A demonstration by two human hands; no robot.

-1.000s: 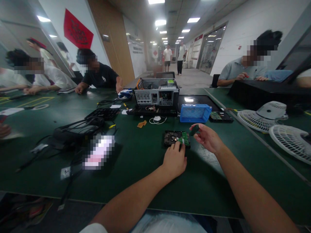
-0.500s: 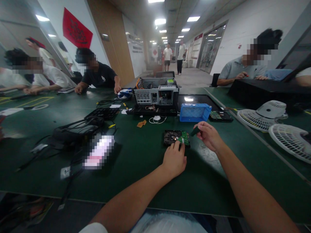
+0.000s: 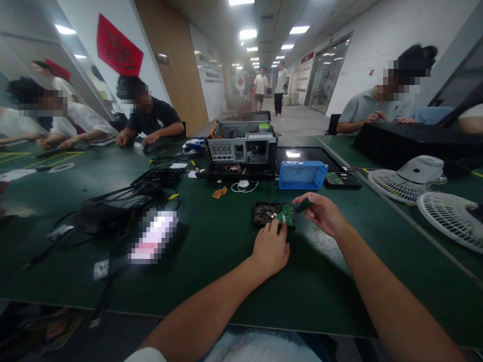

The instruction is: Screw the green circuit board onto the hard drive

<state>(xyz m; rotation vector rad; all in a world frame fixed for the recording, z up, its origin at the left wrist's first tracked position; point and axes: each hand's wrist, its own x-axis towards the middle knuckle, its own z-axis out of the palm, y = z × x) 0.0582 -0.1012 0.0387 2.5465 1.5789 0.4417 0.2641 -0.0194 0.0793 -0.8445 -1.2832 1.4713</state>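
Note:
A hard drive with a green circuit board [image 3: 287, 213] lies flat on the green table [image 3: 211, 281]. The fingers of my left hand [image 3: 270, 247] rest on its near edge, slightly spread and wrapped round nothing. Just right of the drive, my right hand [image 3: 320, 213] pinches a small dark green object [image 3: 303, 205], whose exact kind I cannot make out. Behind the drive stands a blue plastic bin [image 3: 303, 175].
An open computer case [image 3: 241, 148] stands at the back. White fan parts [image 3: 422, 173] lie at the right. Left are a black headset [image 3: 116, 203], cables and a blurred bright phone-like thing [image 3: 153, 236]. Several people sit around the tables; two stand in the corridor.
My right hand has turned slightly and its fingers have shifted around the dark green object. The person in black across the table has drawn one arm back to the left.

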